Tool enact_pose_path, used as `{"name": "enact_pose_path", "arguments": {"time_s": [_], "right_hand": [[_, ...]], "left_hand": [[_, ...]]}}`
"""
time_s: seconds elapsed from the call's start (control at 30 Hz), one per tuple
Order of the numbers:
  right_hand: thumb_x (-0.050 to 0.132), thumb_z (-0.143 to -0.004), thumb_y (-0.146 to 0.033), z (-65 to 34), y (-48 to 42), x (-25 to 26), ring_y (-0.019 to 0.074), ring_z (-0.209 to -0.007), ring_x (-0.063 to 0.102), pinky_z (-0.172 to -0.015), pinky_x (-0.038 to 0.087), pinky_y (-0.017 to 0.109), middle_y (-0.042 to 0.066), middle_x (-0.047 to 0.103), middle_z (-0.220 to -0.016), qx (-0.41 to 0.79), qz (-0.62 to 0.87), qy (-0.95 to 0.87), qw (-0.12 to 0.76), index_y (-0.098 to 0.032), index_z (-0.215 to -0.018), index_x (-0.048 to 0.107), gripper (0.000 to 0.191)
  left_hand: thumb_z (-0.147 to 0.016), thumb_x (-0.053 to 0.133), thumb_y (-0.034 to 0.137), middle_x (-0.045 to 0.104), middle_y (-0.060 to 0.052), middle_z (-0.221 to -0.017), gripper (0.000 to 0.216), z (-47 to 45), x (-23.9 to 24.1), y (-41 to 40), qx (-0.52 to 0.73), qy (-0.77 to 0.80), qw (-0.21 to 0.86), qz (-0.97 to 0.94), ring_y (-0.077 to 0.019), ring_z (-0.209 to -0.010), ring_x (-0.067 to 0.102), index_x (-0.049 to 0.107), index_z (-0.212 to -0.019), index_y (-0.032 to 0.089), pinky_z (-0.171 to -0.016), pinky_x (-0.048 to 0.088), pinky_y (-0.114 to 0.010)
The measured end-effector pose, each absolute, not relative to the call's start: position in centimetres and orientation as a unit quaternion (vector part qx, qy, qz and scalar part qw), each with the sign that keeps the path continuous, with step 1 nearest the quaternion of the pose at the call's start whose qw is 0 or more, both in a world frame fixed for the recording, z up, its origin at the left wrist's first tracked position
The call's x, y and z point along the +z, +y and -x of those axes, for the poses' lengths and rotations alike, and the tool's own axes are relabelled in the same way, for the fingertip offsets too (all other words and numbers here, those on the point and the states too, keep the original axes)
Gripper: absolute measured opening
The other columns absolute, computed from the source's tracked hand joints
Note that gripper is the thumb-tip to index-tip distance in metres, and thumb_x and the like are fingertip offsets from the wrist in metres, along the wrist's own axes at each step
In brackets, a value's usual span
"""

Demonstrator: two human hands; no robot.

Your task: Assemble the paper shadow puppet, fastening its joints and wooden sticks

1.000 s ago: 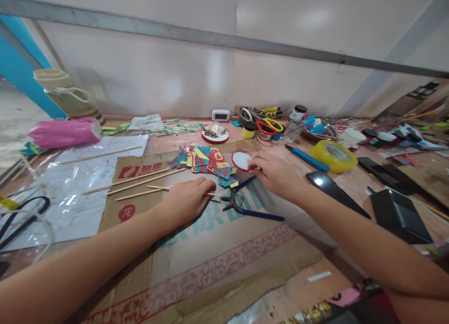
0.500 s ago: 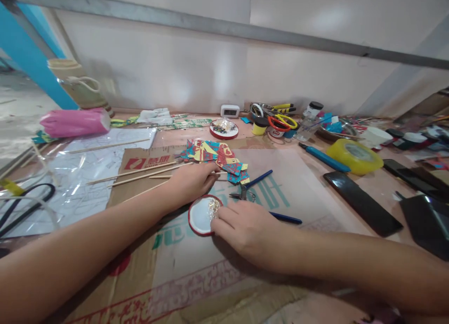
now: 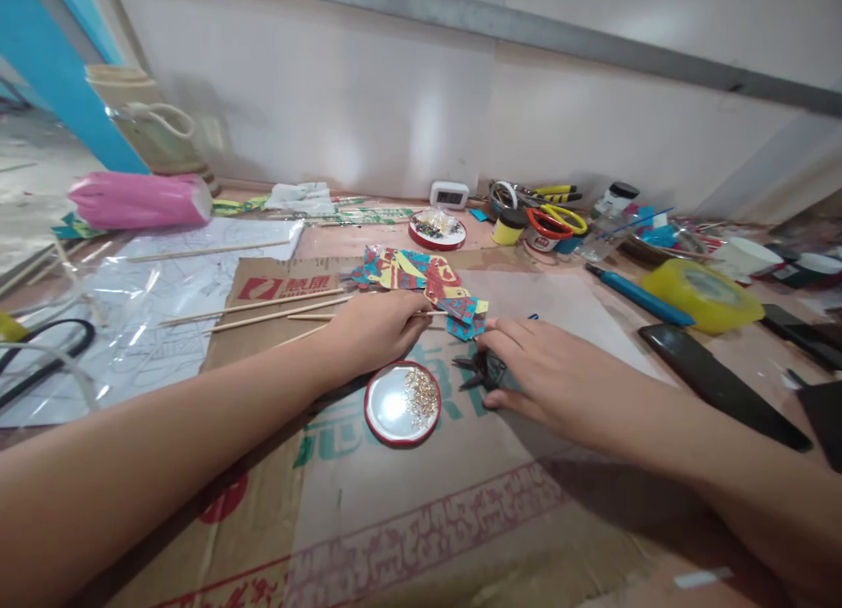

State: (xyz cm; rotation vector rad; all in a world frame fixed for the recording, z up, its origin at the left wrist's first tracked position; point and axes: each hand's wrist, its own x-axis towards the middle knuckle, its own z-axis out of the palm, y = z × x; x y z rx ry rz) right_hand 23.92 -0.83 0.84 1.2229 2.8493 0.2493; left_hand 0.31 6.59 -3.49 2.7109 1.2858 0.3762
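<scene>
My left hand [image 3: 388, 327] is closed, fingers curled on a thin wooden stick [image 3: 436, 313] that pokes out toward a painted paper figure [image 3: 421, 279] in red, blue and yellow. My right hand [image 3: 532, 362] has its thumb and fingers on either side of blue-handled pliers [image 3: 483, 369], whose jaws point left; most of the handles are hidden beneath the hand. Between my hands, nearer to me, lies a red-rimmed white lid [image 3: 388, 411] with small gold-coloured bits [image 3: 422, 396] gathered on its right side.
Cardboard [image 3: 256, 476] lies under the work. More sticks [image 3: 263, 308] rest at left by plastic-covered drawings [image 3: 151, 318]. Toward the back are a second lid [image 3: 436, 239] holding small pieces, a small clock [image 3: 449, 194] and scissors [image 3: 559, 225]. At right are yellow tape [image 3: 703, 296] and a black phone [image 3: 717, 380].
My right hand has left the lid, moved right and up, and taken hold of the pliers. The left hand stays by the paper figure. The view has shifted slightly.
</scene>
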Motion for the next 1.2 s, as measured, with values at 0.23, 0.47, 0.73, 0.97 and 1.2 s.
{"name": "enact_pose_path", "arguments": {"time_s": [0.23, 0.47, 0.73, 0.97, 1.2], "right_hand": [[0.068, -0.086, -0.035, -26.7, 0.5, 0.3, 0.0312, -0.084, 0.061, -0.067, 0.045, 0.042, 0.015, 0.064, -0.104, 0.147, -0.382, 0.912, 0.021, -0.014, -0.108, 0.061, 0.03], [0.051, -0.099, -0.024, -21.4, -2.2, -0.5, 0.0193, -0.082, 0.054, -0.074, 0.042, 0.032, 0.007, 0.064, -0.095, -0.011, -0.238, 0.957, -0.163, -0.018, -0.105, 0.064, 0.015], [0.039, -0.1, -0.012, -21.1, -2.1, -2.0, 0.0218, -0.087, 0.053, -0.079, 0.042, 0.035, 0.011, 0.064, -0.095, -0.001, -0.194, 0.971, -0.141, -0.014, -0.102, 0.065, 0.026], [0.051, -0.096, -0.014, -22.0, -2.9, 0.3, 0.0226, -0.085, 0.052, -0.078, 0.043, 0.037, 0.009, 0.063, -0.093, -0.031, -0.277, 0.958, -0.065, -0.016, -0.095, 0.066, 0.015], [0.05, -0.098, -0.018, -22.0, -0.6, -1.9, 0.0189, -0.085, 0.059, -0.077, 0.046, 0.033, 0.006, 0.067, -0.092, -0.052, -0.309, 0.915, -0.254, -0.019, -0.103, 0.065, 0.015]], "left_hand": [[-0.098, 0.04, 0.034, 0.074, -0.003, -0.103, 0.028, -0.2, -3.4, 6.6, 0.112, 0.426, 0.057, -0.896, -0.0209, -0.089, 0.069, 0.064, -0.104, 0.022, -0.067, 0.047, -0.028], [-0.097, 0.04, 0.034, 0.074, -0.003, -0.103, 0.028, -0.2, -3.7, 6.7, 0.123, 0.431, 0.053, -0.893, -0.0216, -0.089, 0.068, 0.063, -0.108, 0.024, -0.069, 0.046, -0.029], [-0.095, 0.04, 0.032, 0.074, -0.002, -0.098, 0.027, -0.3, -3.7, 6.7, 0.121, 0.431, 0.036, -0.893, -0.0209, -0.084, 0.068, 0.064, -0.104, 0.023, -0.064, 0.043, -0.028], [-0.095, 0.039, 0.035, 0.074, -0.003, -0.101, 0.032, -0.3, -3.6, 6.7, 0.107, 0.437, 0.047, -0.892, -0.0228, -0.088, 0.068, 0.064, -0.111, 0.024, -0.069, 0.046, -0.029], [-0.095, 0.039, 0.039, 0.073, -0.004, -0.101, 0.033, -0.2, -3.8, 6.9, 0.099, 0.434, 0.046, -0.894, -0.0218, -0.087, 0.067, 0.064, -0.108, 0.023, -0.07, 0.046, -0.029]]}}
